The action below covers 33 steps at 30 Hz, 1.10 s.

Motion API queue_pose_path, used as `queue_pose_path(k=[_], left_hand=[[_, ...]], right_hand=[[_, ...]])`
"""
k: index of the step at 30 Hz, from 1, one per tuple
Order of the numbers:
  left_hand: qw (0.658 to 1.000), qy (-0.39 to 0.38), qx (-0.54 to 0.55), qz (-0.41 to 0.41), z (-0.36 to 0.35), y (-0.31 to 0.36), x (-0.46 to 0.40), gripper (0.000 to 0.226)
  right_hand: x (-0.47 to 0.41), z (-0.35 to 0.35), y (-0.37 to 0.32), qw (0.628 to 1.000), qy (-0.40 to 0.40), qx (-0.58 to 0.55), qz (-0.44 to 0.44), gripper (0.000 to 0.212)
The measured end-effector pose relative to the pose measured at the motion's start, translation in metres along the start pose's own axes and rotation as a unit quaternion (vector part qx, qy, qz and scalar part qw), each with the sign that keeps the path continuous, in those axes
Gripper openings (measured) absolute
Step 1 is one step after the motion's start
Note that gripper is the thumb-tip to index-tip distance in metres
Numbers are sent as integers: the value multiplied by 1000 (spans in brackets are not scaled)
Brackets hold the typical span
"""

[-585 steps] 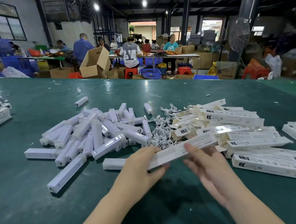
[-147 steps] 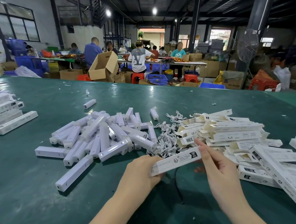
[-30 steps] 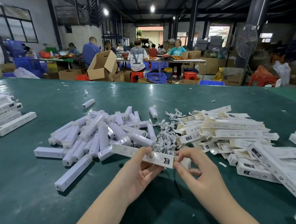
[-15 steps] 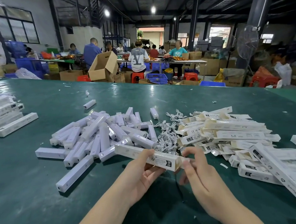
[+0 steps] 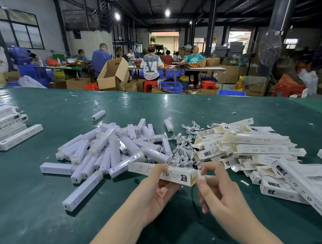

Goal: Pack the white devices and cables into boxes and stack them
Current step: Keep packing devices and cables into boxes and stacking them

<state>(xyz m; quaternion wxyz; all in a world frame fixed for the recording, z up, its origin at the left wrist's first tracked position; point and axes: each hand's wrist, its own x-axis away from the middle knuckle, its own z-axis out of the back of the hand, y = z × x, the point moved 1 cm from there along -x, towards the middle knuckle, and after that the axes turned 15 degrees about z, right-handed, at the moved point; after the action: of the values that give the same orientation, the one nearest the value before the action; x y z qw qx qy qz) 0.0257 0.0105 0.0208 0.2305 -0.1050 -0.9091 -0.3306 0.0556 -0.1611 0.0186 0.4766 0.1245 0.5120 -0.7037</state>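
Head view, lower centre: long white carton (image 5: 168,173) is gripped mid-length by the left hand (image 5: 156,192); its open end flap is pinched by the right hand (image 5: 218,190) fingers (image 5: 207,170). Judged light, thin-walled, crushable; best held by the edges.

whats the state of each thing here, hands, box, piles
left hand: grips the held box
right hand: pinches its end flap
held box: right end open
white devices: loose pile, unpacked
cables: loose heap
flat boxes: unfolded pile
packed boxes: stacked, far left
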Motion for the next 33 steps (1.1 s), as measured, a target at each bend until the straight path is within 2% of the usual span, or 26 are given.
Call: queue_pose_path(k=[2, 7, 11, 16, 24, 33], left_hand=[[1000, -1, 1, 0, 0, 1, 1, 23], [1000, 4, 1, 4, -2, 0, 2, 25], [999, 2, -44, 5, -3, -1, 2, 17], [998, 6, -66, 3, -2, -2, 1, 20], [999, -10, -51, 1, -1, -1, 1, 22], [999, -4, -51, -10, -2, -1, 1, 22]], right_hand=[[0, -1, 0, 1000, -9, 25, 8, 17], [1, 0, 1, 996, -21, 85, 25, 39], [2, 1, -1, 996, -50, 75, 13, 25], [0, 1, -6, 998, -44, 32, 11, 8], [1, -1, 1, 1000, -2, -23, -7, 16], [1, -2, 1, 999, -11, -24, -27, 25]])
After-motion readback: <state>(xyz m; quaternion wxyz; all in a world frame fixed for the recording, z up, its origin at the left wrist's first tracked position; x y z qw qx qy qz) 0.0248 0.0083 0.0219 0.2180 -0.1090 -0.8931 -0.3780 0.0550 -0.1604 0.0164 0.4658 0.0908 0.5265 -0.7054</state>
